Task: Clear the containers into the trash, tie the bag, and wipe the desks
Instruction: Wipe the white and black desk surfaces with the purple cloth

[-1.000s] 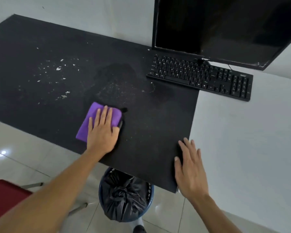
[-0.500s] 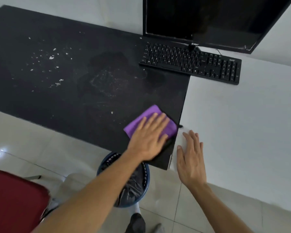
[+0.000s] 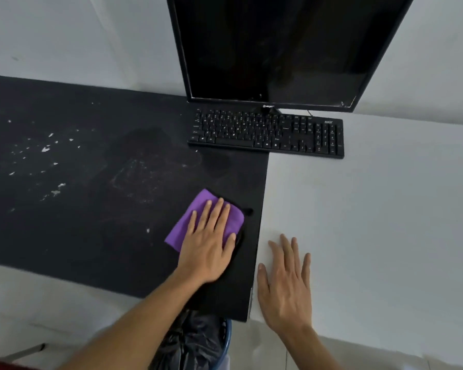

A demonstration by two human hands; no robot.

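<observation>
Okay, my left hand (image 3: 209, 247) lies flat, fingers spread, pressing the purple cloth (image 3: 202, 196) on the black desk (image 3: 91, 222); right hand (image 3: 286, 284) is splayed on the white desk (image 3: 372, 222). I'd press firmly and overlap strokes toward the far-left crumbs (image 3: 46, 149).

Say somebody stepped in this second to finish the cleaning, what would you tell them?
Left hand: flat on the cloth, pressing it on the black desk near its right edge.
Right hand: open, resting on the white desk.
Done: bag is in the bin under the desk; no containers in view.
Left: flecks on the black desk's left part, then the white desk.
</observation>
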